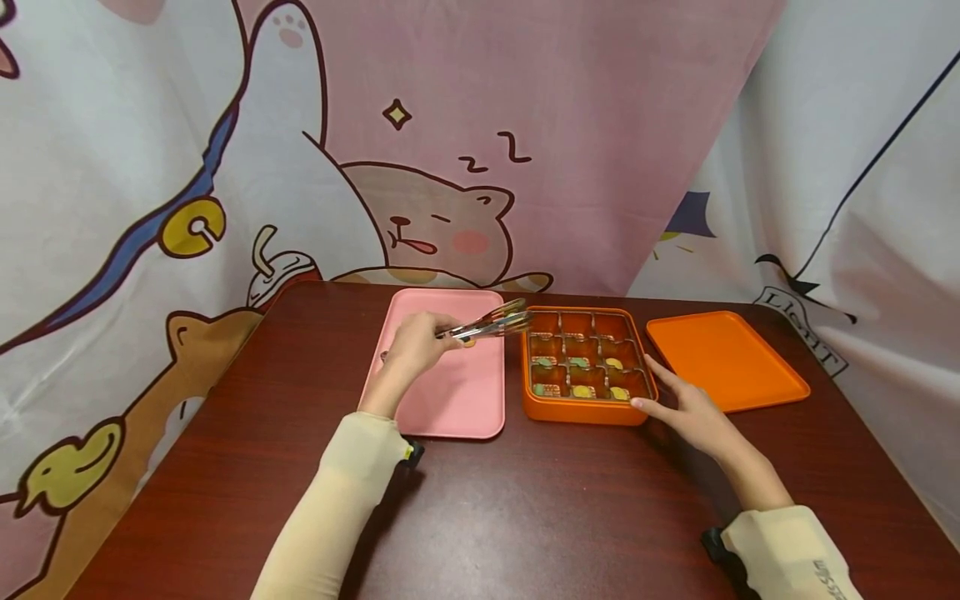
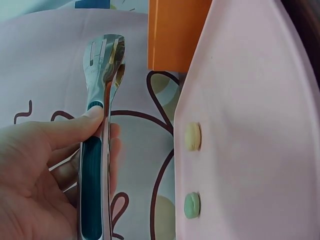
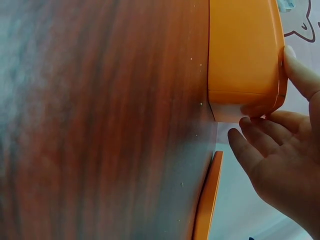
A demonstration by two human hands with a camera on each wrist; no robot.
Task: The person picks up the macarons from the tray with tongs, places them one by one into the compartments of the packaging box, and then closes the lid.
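Observation:
My left hand (image 1: pixel 415 343) grips a pair of metal tongs (image 1: pixel 491 323) with dark teal handle inlays, thumb on one arm and fingers behind. The tongs point right, their tips above the left edge of an orange box (image 1: pixel 588 412); whether they hold anything is unclear. Below them lies a pink tray (image 1: pixel 453 408), with a yellow macaron (image 2: pixel 193 136) and a green macaron (image 2: pixel 192 205) in the left wrist view. Several green and yellow macarons (image 1: pixel 582 392) sit in the box's middle and front rows. My right hand (image 1: pixel 693 417) touches the box's right front corner, thumb at the rim, fingers extended along the side.
An orange lid (image 1: pixel 727 358) lies flat on the dark wooden table (image 1: pixel 487 517), to the right of the box. A printed cartoon curtain (image 1: pixel 600 125) hangs behind the table.

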